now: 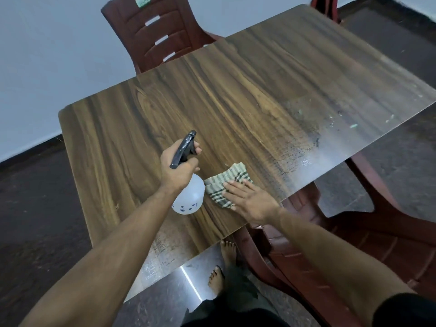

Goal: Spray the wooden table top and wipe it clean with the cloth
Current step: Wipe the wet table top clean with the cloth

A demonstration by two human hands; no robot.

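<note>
chairs flank table | bottle beside cloth

- left hand wrapped round the white spray bottle, held over the wooden bench
- right hand flat on the striped cloth just beside it
- maroon chair at the far side

Dark wood-grain table top, pretty streaky, with a hazy wet-looking patch and some pale specks toward the right edge. The only thing lying flat on it is a green-and-white checked cloth near the front edge. The table itself stands on a dark, glossy floor.
</note>
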